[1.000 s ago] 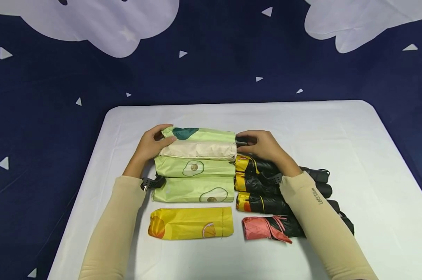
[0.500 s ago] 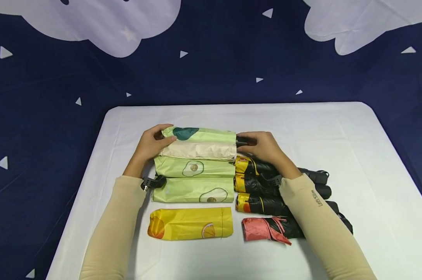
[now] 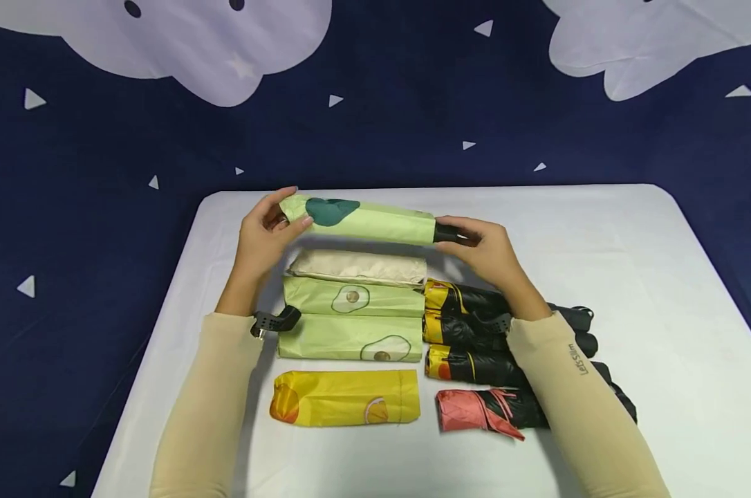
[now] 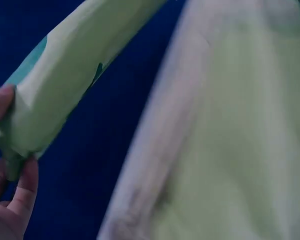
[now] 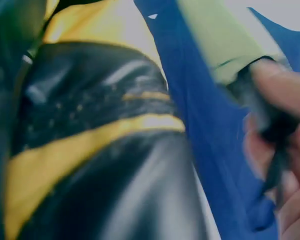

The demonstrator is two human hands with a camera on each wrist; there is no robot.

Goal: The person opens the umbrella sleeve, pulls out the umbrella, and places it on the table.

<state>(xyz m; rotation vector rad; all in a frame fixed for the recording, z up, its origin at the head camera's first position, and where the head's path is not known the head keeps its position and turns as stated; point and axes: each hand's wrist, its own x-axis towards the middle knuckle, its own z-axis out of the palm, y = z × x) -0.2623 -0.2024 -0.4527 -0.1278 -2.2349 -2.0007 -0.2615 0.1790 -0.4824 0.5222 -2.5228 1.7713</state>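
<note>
Held over the far part of the table is a folded umbrella in a light green sleeve (image 3: 382, 225) with a dark green print. My left hand (image 3: 260, 234) pinches the sleeve's left end, thumb in front and fingers behind. At the other end a black handle (image 3: 446, 233) sticks out, and my right hand (image 3: 486, 252) grips it. In the right wrist view a dark strap (image 5: 275, 172) hangs from the handle. The left wrist view shows the sleeve's end (image 4: 25, 130) bunched between the thumb and fingers.
Below lie a cream sleeve (image 3: 359, 268), two avocado-print sleeves (image 3: 313, 297) and a yellow citrus-print sleeve (image 3: 344, 398). To the right, under my right forearm, lie several rolled black-and-yellow umbrellas (image 3: 475, 364) and a rolled pink-and-black umbrella (image 3: 459, 410). All are on the white table (image 3: 680, 346).
Both hands have lifted the green-sleeved umbrella up and away from the row, toward the far edge. A gap now shows between it and the cream sleeve. The other things have stayed put.
</note>
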